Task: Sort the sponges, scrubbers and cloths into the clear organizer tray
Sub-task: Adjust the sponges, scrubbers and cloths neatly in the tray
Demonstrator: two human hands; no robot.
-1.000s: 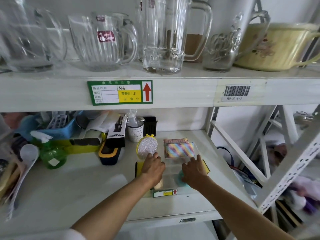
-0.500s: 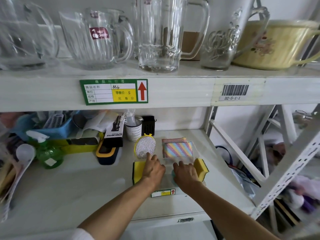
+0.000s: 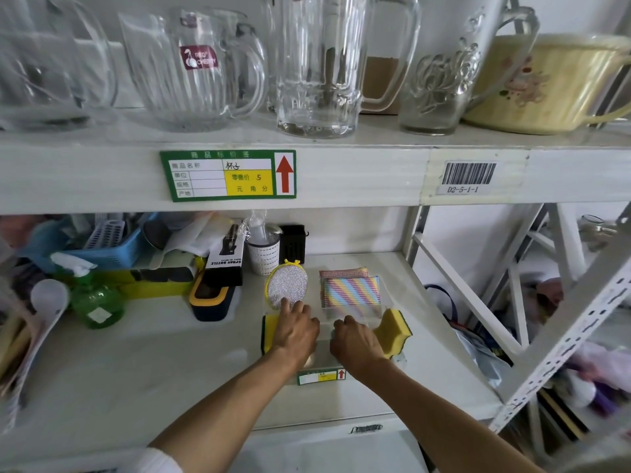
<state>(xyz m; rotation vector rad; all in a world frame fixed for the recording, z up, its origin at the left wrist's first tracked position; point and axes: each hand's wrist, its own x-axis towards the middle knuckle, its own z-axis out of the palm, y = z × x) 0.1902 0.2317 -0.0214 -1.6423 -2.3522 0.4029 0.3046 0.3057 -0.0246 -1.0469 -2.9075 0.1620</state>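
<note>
A clear organizer tray [image 3: 321,366] stands on the lower shelf. At its back left leans a round silver scrubber [image 3: 286,289] with a yellow rim. Striped cloths [image 3: 351,291] are stacked at its back right. My left hand [image 3: 296,331] lies palm down on a yellow-and-green sponge [image 3: 269,331] at the tray's left, fingers bent over it. My right hand [image 3: 355,343] is curled in the tray's front middle over a teal pad [image 3: 332,333], which is almost hidden. A second yellow sponge [image 3: 392,331] leans tilted at the tray's right side, touching my right hand.
Left on the same shelf are a black-and-yellow brush [image 3: 211,297], a spray bottle box [image 3: 227,256], a white perforated cup [image 3: 263,256], a green spray bottle [image 3: 97,302] and a blue basket [image 3: 106,247]. Glass mugs [image 3: 317,63] line the upper shelf, whose edge [image 3: 341,172] overhangs.
My right hand has slid left toward the tray's middle, uncovering the tilted yellow sponge on the right. My left hand has stayed on the left sponge.
</note>
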